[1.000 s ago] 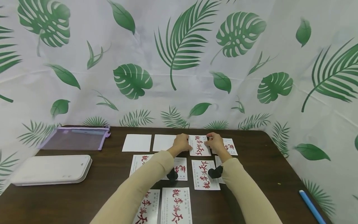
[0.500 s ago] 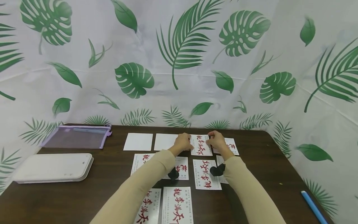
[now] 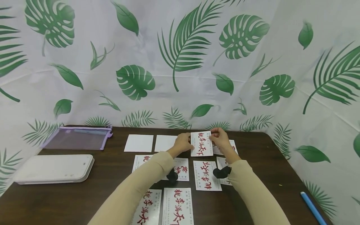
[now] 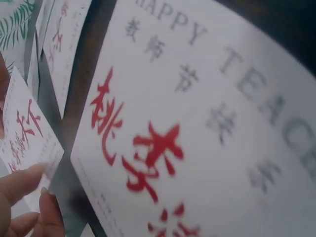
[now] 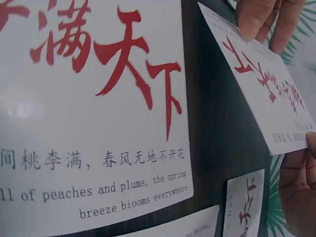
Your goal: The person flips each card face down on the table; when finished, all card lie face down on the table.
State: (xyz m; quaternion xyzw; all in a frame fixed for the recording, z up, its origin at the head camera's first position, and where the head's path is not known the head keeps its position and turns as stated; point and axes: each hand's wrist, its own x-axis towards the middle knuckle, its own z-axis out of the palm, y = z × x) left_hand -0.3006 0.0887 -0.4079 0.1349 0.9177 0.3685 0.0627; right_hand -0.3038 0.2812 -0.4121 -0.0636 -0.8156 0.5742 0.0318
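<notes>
Head view: red-lettered white card (image 3: pixel 201 144)

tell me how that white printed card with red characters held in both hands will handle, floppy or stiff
The white printed card with red characters probably stays fairly stiff: pinched at its edges by the left hand and right hand, it looks flat, not drooping. It seems thin and light, so likely bendable and easy to slide.

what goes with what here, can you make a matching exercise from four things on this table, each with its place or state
Things:
1. lifted card
2. purple mesh pouch
3. blue pen
4. white flat case

Places or states:
A. near right table edge
B. far left corner, by the curtain
C. held off the table by both hands
D. left side, nearer than the pouch

Pairs: 1-C, 2-B, 3-A, 4-D
</notes>
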